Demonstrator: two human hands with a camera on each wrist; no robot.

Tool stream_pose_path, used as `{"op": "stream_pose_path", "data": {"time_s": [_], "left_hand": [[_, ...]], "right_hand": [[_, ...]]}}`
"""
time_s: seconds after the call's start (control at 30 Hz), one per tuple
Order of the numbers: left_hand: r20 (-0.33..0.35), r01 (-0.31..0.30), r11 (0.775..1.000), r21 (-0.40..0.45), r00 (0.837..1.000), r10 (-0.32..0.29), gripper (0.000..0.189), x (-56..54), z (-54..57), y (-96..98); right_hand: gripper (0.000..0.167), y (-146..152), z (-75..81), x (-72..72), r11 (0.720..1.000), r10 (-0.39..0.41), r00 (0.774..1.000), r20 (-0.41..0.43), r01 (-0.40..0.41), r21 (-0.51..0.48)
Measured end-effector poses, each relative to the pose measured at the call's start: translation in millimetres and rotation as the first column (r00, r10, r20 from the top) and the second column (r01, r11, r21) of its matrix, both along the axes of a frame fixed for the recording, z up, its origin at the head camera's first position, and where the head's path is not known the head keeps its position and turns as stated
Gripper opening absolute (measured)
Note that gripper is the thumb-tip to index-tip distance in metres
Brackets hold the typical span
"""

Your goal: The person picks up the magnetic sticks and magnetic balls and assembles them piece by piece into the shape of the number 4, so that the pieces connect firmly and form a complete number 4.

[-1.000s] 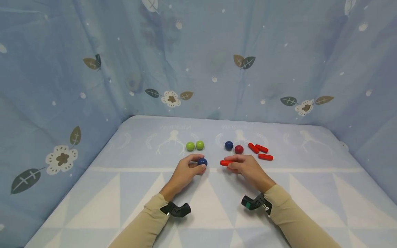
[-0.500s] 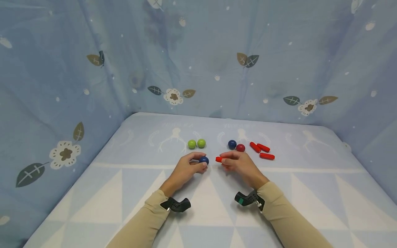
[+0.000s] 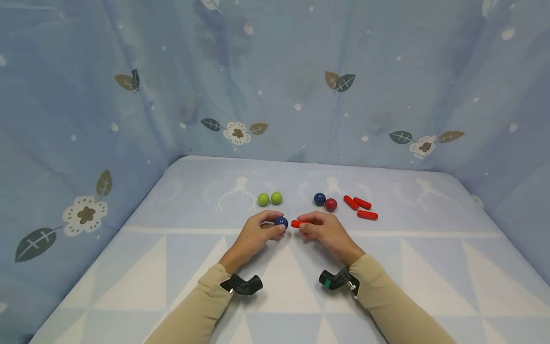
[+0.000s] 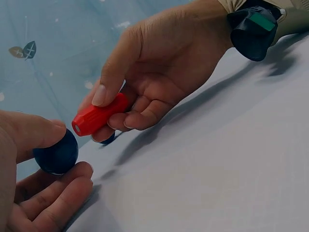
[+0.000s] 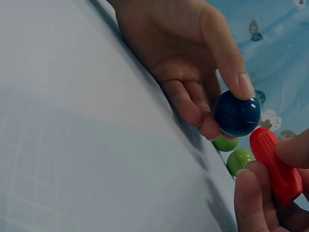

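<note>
Thumb and fingers of my left hand (image 3: 253,235) pinch a dark blue ball (image 3: 281,222), just above the table. Opposite it, my right hand (image 3: 330,235) holds a short red rod (image 3: 295,223) between thumb and fingers, one end pointing at the ball. A narrow gap separates rod and ball in the head view. In the left wrist view the rod (image 4: 94,117) shows a small grey spot on its tip, very close to the ball (image 4: 57,157). A thin seam runs around the ball (image 5: 237,116) in the right wrist view. My fingers cover part of the rod.
Two green balls (image 3: 270,198) lie beyond my left hand. Behind my right hand are another blue ball (image 3: 319,198) and a dark red ball (image 3: 331,205). Three more red rods (image 3: 367,215) lie to their right. A patterned curtain (image 3: 296,71) hangs behind the table (image 3: 180,205).
My right hand has moved left with the red rod, closing most of the gap to the blue ball. My left hand with the ball has stayed nearly in place.
</note>
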State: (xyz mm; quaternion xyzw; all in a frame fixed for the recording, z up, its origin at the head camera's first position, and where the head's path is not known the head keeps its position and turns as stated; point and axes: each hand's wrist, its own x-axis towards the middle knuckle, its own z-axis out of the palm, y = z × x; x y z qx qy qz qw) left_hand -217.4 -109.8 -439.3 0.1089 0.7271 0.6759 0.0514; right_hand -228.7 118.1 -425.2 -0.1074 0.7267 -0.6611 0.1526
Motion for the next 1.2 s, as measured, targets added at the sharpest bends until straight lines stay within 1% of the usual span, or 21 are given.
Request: {"op": "stream_pose_path", "data": {"time_s": [0.2,0.3,0.4,0.57,0.77,0.93,1.2], "left_hand": [[-0.001,0.001,1.000,-0.008,1.000,-0.001,0.042,2.2,0.5,-0.8],[-0.003,0.000,1.000,-0.011,1.000,0.000,0.041,3.5,1.4,-1.4],[-0.004,0.000,1.000,-0.018,1.000,0.000,0.041,4.1,2.8,-0.9],[-0.010,-0.005,0.999,-0.035,1.000,0.004,0.041,3.3,2.1,1.6],[-0.007,-0.004,0.999,-0.054,1.000,0.003,0.040,2.9,3.5,3.2],[-0.014,-0.001,0.997,-0.078,1.000,0.000,0.039,2.2,3.3,3.4],[-0.011,-0.003,0.993,-0.116,1.000,0.002,0.038,3.0,4.5,5.5]], "right_hand": [[0.031,-2.1,-2.2,-0.8,1.000,0.011,1.000,0.006,-0.011,0.018],[0.030,-3.1,-2.2,-1.0,1.000,0.009,1.000,0.015,-0.009,0.008],[0.030,-3.3,-2.3,-0.8,1.000,0.014,1.000,0.009,-0.014,-0.004],[0.032,-2.5,-2.5,-0.1,0.999,0.037,0.999,-0.004,-0.037,-0.014],[0.032,-1.1,-1.4,0.2,1.000,0.027,1.000,0.016,-0.027,-0.004],[0.032,-0.6,-0.3,-0.2,0.999,0.034,0.999,0.021,-0.034,0.002],[0.030,-1.1,0.9,0.3,0.999,0.031,0.999,0.034,-0.030,-0.015]]}}
